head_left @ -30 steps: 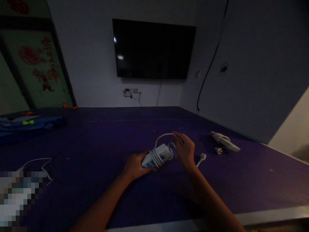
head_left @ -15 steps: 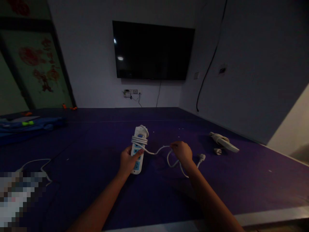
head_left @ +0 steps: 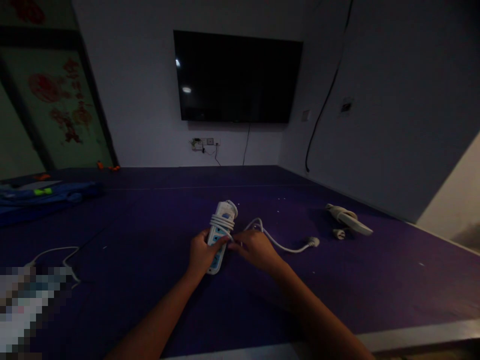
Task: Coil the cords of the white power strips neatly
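Note:
A white power strip with blue sockets is held tilted over the purple surface. Several turns of its white cord are wound around its upper half. My left hand is closed around the strip's lower part, thumb across the front. Close beside the strip's right edge, my right hand pinches the cord near the windings. From there the loose cord bends behind my right hand and runs right to its plug, which lies on the surface.
Another power strip with a wrapped cord lies at the right, its plug beside it. Blue cloth lies at the far left. A pixelated object with a white cable is at lower left. A television hangs on the wall.
My right hand has moved left and slightly down, bringing the cord up to the strip. The strip has shifted slightly right and tilted more. The loose cord has straightened toward its plug.

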`<control>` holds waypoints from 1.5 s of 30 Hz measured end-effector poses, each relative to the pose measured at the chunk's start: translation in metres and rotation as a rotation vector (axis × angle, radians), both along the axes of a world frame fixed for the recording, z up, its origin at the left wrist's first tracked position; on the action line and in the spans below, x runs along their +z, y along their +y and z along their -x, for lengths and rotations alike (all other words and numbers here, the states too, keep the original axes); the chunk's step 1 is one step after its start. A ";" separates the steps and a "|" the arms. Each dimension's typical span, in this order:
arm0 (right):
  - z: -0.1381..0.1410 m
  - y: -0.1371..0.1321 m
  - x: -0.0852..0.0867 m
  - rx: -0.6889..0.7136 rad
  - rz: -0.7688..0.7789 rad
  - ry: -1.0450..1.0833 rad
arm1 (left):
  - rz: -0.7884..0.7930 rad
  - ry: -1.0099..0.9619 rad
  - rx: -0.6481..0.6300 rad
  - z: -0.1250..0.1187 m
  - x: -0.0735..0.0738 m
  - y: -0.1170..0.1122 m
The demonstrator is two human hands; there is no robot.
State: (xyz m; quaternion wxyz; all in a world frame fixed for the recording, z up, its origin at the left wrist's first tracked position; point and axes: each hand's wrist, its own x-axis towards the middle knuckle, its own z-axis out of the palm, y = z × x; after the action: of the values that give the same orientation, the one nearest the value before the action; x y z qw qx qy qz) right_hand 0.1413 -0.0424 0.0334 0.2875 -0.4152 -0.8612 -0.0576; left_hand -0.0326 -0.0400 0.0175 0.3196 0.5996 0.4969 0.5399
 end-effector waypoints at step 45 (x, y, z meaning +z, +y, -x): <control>0.011 -0.002 -0.010 0.123 -0.185 -0.025 | -0.127 -0.041 0.169 0.006 -0.002 0.007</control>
State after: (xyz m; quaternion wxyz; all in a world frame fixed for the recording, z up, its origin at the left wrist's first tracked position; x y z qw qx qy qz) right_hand 0.1299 -0.0443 0.0237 0.3169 -0.3324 -0.8796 -0.1244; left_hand -0.0390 -0.0327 0.0158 0.2446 0.5633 0.5038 0.6075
